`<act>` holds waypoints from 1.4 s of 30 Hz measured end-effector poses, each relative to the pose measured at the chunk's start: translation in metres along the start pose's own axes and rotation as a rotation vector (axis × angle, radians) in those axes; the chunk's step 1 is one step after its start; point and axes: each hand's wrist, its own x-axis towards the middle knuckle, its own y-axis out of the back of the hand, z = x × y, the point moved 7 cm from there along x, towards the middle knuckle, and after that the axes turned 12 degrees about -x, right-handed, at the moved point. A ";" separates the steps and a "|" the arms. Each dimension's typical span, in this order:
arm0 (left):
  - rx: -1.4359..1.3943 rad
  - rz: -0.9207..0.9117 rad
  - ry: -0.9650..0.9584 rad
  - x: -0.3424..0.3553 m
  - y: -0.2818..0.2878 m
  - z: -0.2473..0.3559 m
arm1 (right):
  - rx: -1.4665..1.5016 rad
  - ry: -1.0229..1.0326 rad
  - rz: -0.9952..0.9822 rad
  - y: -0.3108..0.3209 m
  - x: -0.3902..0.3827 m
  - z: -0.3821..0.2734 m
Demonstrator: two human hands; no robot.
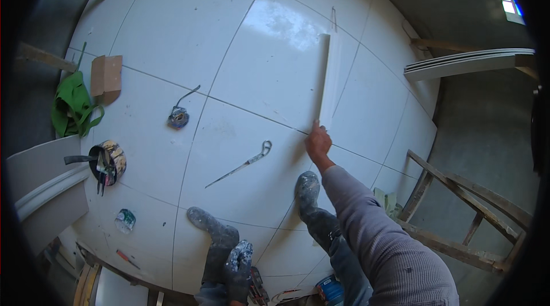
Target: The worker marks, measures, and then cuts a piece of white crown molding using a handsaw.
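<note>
My right hand (318, 141) is bare and closed round the near end of a long white strip (329, 79), which stretches away from me over the tiled floor. A thin bent wire-like piece (334, 16) lies at the strip's far end. My left hand (238, 259) appears to be in a paint-stained glove, low beside my left leg; its fingers do not show clearly. Between my boots and the strip's near end lies a narrow-bladed handsaw (246, 163) with a looped handle. Farther left on the floor is a small round object with a dark strap (179, 117).
To the left stand a tool-filled bucket (119, 157), a green bag (70, 102) and a piece of cardboard (106, 79). A small tub (125, 220) and a red-handled tool (127, 259) lie nearer. A wooden frame (458, 197) and stacked white strips (464, 67) are at right; a blue can (329, 290) stands close behind my boots.
</note>
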 end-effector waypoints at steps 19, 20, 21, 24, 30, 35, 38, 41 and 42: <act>0.528 0.452 -0.172 -0.016 -0.007 0.044 | -0.138 0.735 0.103 -0.027 -0.029 -0.018; 0.532 0.451 -0.167 -0.018 -0.007 0.046 | -0.141 0.737 0.110 -0.021 -0.026 -0.030; 0.531 0.448 -0.172 -0.018 -0.008 0.049 | -0.105 0.360 0.134 -0.012 -0.009 -0.020; 0.449 0.459 -0.124 -0.021 -0.006 0.053 | -0.030 -0.095 0.053 -0.018 0.026 -0.004; 0.482 0.388 -0.141 -0.027 0.001 0.056 | -0.046 0.180 -0.001 -0.027 0.075 0.004; 0.395 0.385 -0.241 -0.030 0.016 0.061 | -0.040 0.174 0.242 0.020 0.039 0.020; 0.372 0.442 -0.301 -0.040 0.033 0.060 | 0.348 0.247 0.194 0.060 -0.032 0.009; 0.304 0.503 -0.306 -0.046 0.053 0.057 | 0.569 0.266 0.016 0.139 -0.131 -0.055; 0.202 0.530 -0.232 -0.042 0.060 0.053 | 0.572 0.350 -0.031 0.172 -0.158 -0.082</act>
